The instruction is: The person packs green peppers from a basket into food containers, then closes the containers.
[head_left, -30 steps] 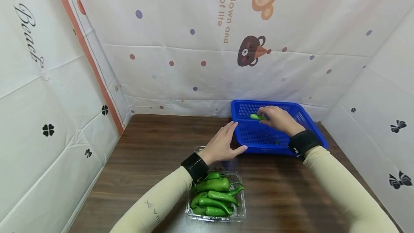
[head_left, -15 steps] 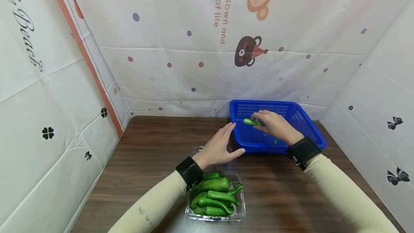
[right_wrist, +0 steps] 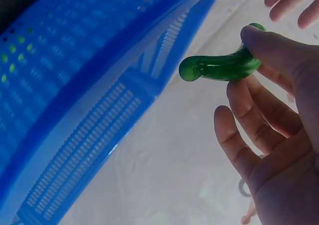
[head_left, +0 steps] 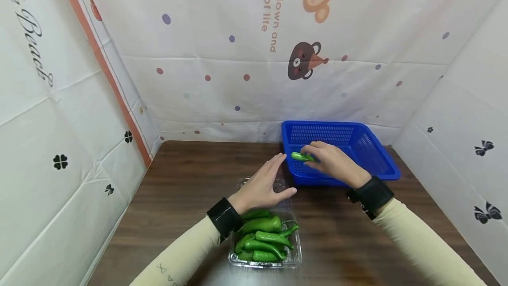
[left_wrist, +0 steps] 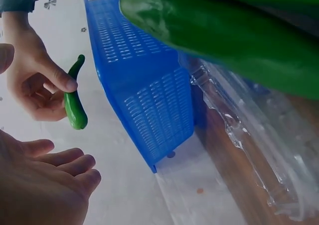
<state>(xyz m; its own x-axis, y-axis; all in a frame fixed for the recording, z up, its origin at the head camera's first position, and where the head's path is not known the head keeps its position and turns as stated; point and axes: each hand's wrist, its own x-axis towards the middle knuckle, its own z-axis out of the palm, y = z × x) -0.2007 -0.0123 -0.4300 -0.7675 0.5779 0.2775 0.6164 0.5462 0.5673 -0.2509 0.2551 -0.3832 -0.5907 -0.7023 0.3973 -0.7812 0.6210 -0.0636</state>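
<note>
right hand [head_left: 333, 164]: pinches a small green pepper [head_left: 302, 157] between thumb and forefinger, the other fingers loosely spread, above the near left corner of the blue basket [head_left: 381, 158].
left hand [head_left: 263, 186]: fingers straight and together, thumb out to the side, holding nothing; it hovers over the open lid of the clear plastic box [head_left: 293, 257], just left of the basket.
hands: near each other but apart, the left fingertips close to the pepper without touching it.
pepper: short, curved, glossy; it lies roughly level in the head view, off the table and clear of the basket wall.
clear plastic box: sits on the table [head_left: 178, 189] near the person, with a pile of long green peppers [head_left: 262, 237] inside; the left forearm crosses just beside its left edge.
blue basket: perforated, shallow, at the far right of the table against the patterned curtain [head_left: 238, 56].
wrists: each has a black band [head_left: 371, 195] over a cream sleeve [head_left: 420, 242].
</note>
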